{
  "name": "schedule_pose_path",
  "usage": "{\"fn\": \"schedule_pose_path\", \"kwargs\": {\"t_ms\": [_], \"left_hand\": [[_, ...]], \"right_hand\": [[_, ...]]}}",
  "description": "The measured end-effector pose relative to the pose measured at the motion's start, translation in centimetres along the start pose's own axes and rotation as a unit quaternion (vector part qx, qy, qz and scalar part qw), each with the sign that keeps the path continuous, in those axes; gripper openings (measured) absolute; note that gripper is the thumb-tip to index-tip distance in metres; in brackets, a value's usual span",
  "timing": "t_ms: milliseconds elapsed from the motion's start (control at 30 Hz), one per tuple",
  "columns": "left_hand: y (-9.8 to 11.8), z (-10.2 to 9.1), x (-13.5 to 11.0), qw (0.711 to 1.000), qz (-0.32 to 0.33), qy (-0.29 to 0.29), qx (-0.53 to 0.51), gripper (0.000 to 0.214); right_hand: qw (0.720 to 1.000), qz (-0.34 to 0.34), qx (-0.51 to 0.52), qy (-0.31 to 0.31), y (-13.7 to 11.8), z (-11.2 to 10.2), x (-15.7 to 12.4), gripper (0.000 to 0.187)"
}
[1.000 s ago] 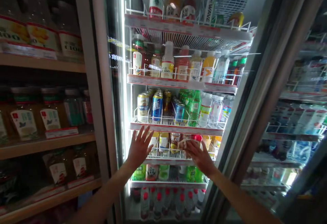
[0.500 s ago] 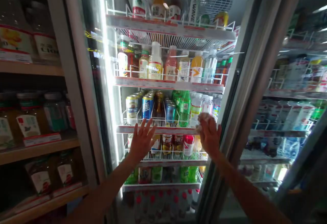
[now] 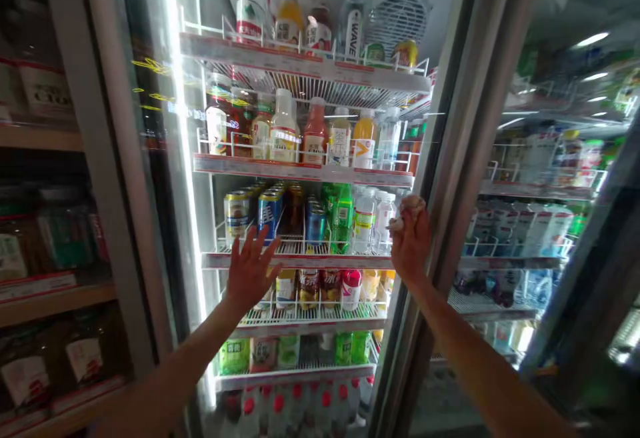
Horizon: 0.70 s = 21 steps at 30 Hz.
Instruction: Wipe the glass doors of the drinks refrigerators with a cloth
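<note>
My left hand (image 3: 249, 270) is flat and spread against the glass door (image 3: 210, 225) of a lit drinks fridge, level with the shelf of cans (image 3: 260, 211). My right hand (image 3: 411, 241) is closed on a crumpled whitish cloth (image 3: 407, 208) and presses it on the glass near the door's right frame (image 3: 450, 178), in front of the clear bottles (image 3: 373, 215).
Wire shelves (image 3: 300, 173) inside hold bottles and cans on several levels; a fan grille (image 3: 397, 18) sits at the top. Wooden shelves with jars (image 3: 55, 291) stand dark at the left. A second glass-door fridge (image 3: 540, 225) stands at the right.
My right hand with the cloth has slid up and to the right across the glass, from the lower can shelf to the door frame. My left hand stayed flat on the glass.
</note>
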<state>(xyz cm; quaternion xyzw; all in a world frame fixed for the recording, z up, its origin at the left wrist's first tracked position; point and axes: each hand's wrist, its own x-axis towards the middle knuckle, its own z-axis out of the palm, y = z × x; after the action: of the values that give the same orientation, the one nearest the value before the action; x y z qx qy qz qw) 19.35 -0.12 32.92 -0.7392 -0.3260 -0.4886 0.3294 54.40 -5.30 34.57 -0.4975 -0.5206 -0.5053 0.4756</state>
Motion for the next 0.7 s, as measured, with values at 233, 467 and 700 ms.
{"fn": "schedule_pose_path", "kwargs": {"t_ms": [233,467,700], "left_hand": [[-2.6,-1.3,0.1,0.999,-0.023,0.005,0.048,0.065],[-4.3,-1.9,2.3,0.997,-0.025,0.02,0.072,0.072],[-6.0,-3.0,2.3,0.994,-0.067,0.02,0.089,0.064]], "right_hand": [[0.999,-0.029,0.013,-0.039,0.3,-0.5,-3.7,0.052],[0.998,-0.039,0.052,0.003,-5.9,1.3,5.6,0.051],[0.999,-0.025,0.036,0.019,-6.8,1.7,4.8,0.055]]}}
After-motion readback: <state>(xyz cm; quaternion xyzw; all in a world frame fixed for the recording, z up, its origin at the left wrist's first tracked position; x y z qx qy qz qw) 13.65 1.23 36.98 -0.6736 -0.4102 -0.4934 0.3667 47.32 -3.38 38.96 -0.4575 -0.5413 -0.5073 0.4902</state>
